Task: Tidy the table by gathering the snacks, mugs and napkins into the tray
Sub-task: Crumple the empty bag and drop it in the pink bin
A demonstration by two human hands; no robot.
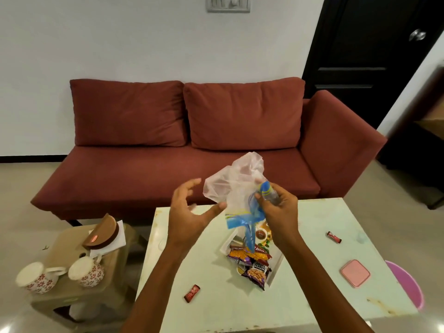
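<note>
My right hand (276,207) grips a crumpled clear plastic bag with blue print (236,188), held up above the white table (300,296). My left hand (189,210) hovers just left of the bag, fingers spread, holding nothing. Below the bag a white tray (276,265) holds several snack packets (254,263), one marked salted peanuts. Two small red candy bars lie loose on the table, one at the front left (191,293) and one at the right (334,237). Two white mugs with red flowers (36,277) (86,271) lie tipped on a beige stool at the left.
A pink square case (355,272) rests on the table's right side. The beige stool (79,292) also carries a brown half-round holder with white napkins (105,234). A red sofa (192,145) stands behind the table. A pink stool (408,284) sits at the right edge.
</note>
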